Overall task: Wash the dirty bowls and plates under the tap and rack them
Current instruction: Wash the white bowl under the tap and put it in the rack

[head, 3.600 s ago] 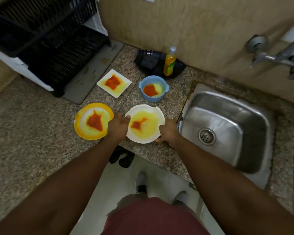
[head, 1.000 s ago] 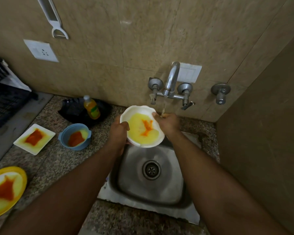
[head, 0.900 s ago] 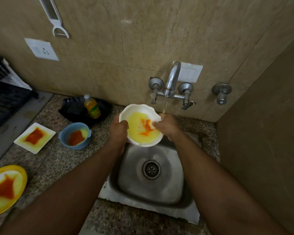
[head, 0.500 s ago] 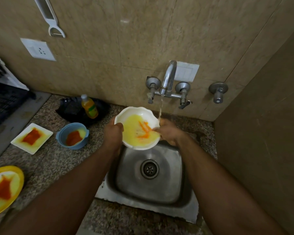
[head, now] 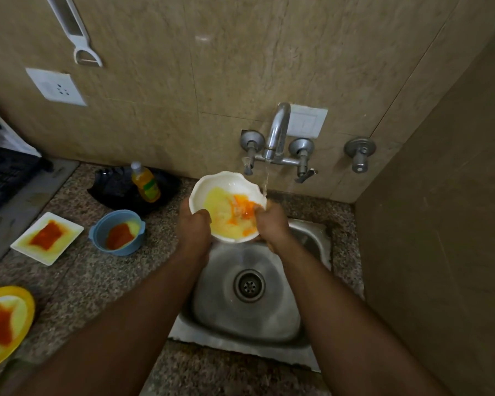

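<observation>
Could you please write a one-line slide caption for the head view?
Both hands hold a sauce-smeared white bowl over the sink beside the tap's running stream.

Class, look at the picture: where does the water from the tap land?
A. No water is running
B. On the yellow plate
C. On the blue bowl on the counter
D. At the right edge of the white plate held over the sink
D: the stream falls from the tap onto the right rim of the white plate, where the right hand holds it over the sink.

White bowl (head: 223, 186): we hold it over the sink, tipped toward us, yellow and orange mess inside.
Tap (head: 275, 138): its water runs past the bowl's right edge.
</observation>
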The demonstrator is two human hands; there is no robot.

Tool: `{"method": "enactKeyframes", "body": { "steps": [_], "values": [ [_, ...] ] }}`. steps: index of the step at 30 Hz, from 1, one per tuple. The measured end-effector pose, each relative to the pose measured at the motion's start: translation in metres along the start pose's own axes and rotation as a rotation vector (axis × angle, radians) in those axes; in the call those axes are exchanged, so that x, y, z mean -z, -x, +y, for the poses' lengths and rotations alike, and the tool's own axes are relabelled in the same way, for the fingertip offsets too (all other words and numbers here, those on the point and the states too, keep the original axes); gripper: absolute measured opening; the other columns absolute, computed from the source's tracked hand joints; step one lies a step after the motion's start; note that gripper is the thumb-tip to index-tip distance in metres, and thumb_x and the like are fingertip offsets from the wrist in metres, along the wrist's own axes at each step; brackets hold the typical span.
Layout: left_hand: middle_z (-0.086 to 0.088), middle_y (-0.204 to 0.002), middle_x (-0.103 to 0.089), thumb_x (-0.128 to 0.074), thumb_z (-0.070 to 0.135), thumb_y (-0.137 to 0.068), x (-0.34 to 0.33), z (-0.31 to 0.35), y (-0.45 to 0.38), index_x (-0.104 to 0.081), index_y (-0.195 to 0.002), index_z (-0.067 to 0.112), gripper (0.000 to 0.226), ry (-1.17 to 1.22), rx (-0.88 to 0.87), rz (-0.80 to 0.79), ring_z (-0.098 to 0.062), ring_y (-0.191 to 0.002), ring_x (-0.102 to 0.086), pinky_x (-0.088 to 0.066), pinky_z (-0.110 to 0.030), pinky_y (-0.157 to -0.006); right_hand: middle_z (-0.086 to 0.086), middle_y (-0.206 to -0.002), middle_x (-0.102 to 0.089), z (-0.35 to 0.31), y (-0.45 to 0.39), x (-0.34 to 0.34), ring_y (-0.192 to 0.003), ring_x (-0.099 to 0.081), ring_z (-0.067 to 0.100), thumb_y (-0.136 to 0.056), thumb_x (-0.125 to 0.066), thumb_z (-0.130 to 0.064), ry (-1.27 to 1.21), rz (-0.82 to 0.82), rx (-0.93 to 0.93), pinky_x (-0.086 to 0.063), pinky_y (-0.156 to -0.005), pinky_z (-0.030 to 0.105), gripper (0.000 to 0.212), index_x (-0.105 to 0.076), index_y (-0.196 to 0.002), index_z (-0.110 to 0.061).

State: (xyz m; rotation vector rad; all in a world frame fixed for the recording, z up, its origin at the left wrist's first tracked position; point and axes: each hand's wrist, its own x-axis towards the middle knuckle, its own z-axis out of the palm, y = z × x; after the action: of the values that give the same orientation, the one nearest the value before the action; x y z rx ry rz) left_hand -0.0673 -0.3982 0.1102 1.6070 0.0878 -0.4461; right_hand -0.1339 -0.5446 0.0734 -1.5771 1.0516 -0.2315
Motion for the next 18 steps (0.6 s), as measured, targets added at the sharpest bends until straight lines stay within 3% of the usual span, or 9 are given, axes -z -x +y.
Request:
{"method": "enactKeyframes", "body": {
  "steps": [2,4,6,8,11,13,15,18],
  "values": [
    [-0.005,-0.111,-0.07,-0.054,0.003,-0.078,0.001,0.007,0.003,-0.063,-0.113,0.033,0.047,0.068,0.131,-0.078,-0.027,-0.1,-0.067,-0.06,-0.054,-0.086,0.012,-0.104,-0.075,-0.008,-0.001,0.001,-0.095,-0.07,0.028,-0.101,-0.057,-0.041,0.025,0.13,0.069,-0.058,-0.085,0.042,0.036,-0.073,-0.111,-0.01],
    [-0.007,-0.109,-0.073,-0.058,0.015,-0.083,0.007,0.017,-0.001,-0.065,-0.115,0.029,0.036,0.146,0.303,-0.185,-0.031,-0.098,-0.068,-0.059,-0.055,-0.087,0.009,-0.09,-0.076,-0.014,-0.002,0.006,-0.083,-0.071,0.023,-0.101,-0.051,-0.053,-0.017,0.124,0.099,-0.056,-0.076,0.036,0.048,-0.076,-0.095,-0.013],
    [-0.006,-0.109,-0.072,-0.06,0.033,-0.092,0.015,0.024,-0.008,-0.063,-0.119,0.027,0.028,0.152,0.39,-0.257,-0.031,-0.098,-0.067,-0.059,-0.052,-0.085,0.006,-0.09,-0.078,-0.016,-0.007,0.009,-0.078,-0.073,0.017,-0.101,-0.054,-0.051,-0.058,0.049,0.083,-0.059,-0.072,0.033,0.041,-0.077,-0.095,-0.018],
    [-0.005,-0.111,-0.071,-0.06,0.049,-0.097,0.02,0.022,-0.018,-0.061,-0.124,0.026,0.036,0.139,0.369,-0.2,-0.032,-0.099,-0.068,-0.06,-0.051,-0.08,0.006,-0.102,-0.078,-0.015,-0.004,0.008,-0.085,-0.076,0.021,-0.095,-0.069,-0.032,-0.148,-0.102,0.052,-0.064,-0.075,0.04,0.02,-0.075,-0.112,-0.021],
    [-0.007,-0.111,-0.07,-0.061,0.057,-0.096,0.018,0.015,-0.022,-0.065,-0.122,0.018,0.047,0.065,0.213,0.043,-0.031,-0.098,-0.069,-0.061,-0.054,-0.081,0.008,-0.108,-0.076,-0.004,0.004,-0.006,-0.096,-0.075,0.029,-0.074,-0.081,-0.018,-0.332,-0.252,-0.022,-0.063,-0.08,0.052,0.044,-0.069,-0.116,-0.019],
    [-0.006,-0.108,-0.068,-0.057,0.057,-0.098,0.017,0.009,-0.017,-0.069,-0.123,0.017,0.048,-0.04,0.099,0.139,-0.032,-0.102,-0.067,-0.058,-0.055,-0.092,0.007,-0.103,-0.076,0.004,0.007,-0.016,-0.094,-0.074,0.03,-0.075,-0.08,-0.023,-0.258,-0.162,-0.038,-0.062,-0.078,0.056,0.032,-0.069,-0.106,-0.023],
    [-0.002,-0.102,-0.069,-0.056,0.054,-0.1,0.014,0.003,-0.008,-0.07,-0.117,0.022,0.04,-0.041,0.074,0.132,-0.031,-0.103,-0.069,-0.057,-0.054,-0.093,0.007,-0.097,-0.074,0.004,0.004,-0.023,-0.089,-0.072,0.028,-0.089,-0.072,-0.029,-0.06,0.044,0.023,-0.062,-0.076,0.054,0.016,-0.07,-0.102,-0.02],
    [0.005,-0.089,-0.066,-0.056,0.048,-0.102,0.007,-0.003,0.0,-0.069,-0.109,0.021,0.031,0.077,0.1,0.178,-0.023,-0.089,-0.068,-0.059,-0.046,-0.087,0.009,-0.098,-0.072,-0.001,0.004,-0.025,-0.088,-0.068,0.025,-0.101,-0.056,-0.04,0.069,0.192,0.113,-0.058,-0.079,0.04,0.031,-0.072,-0.106,-0.013]
  ]
}}
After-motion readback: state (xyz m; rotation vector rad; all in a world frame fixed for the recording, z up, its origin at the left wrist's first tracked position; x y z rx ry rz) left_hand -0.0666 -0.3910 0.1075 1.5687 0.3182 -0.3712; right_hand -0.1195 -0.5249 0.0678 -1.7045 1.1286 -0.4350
